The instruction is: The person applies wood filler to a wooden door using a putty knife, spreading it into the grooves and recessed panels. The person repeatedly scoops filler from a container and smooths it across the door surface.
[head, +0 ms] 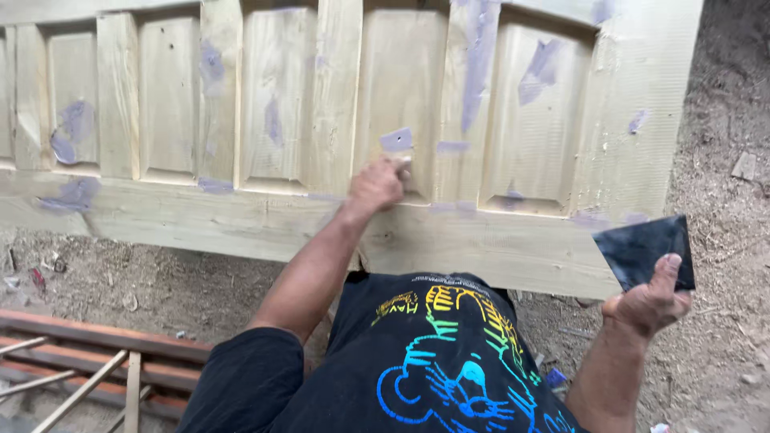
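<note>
Filler work on the panelled wooden door (513,240) — left hand (375,184) closed on a small scraper (396,141), pressed to a raised panel at the door's middle. Right hand (648,303), off the door's lower right corner, pinches a dark flat plate (642,248). Best kept flat, strokes thin — I'd judge.

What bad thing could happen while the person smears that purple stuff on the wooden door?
The small scraper in the left hand could slip and scratch the pale wooden door. The dark flat plate, pinched only at its lower edge by the right hand, might tip and fall onto the sawdust-covered ground.
</note>
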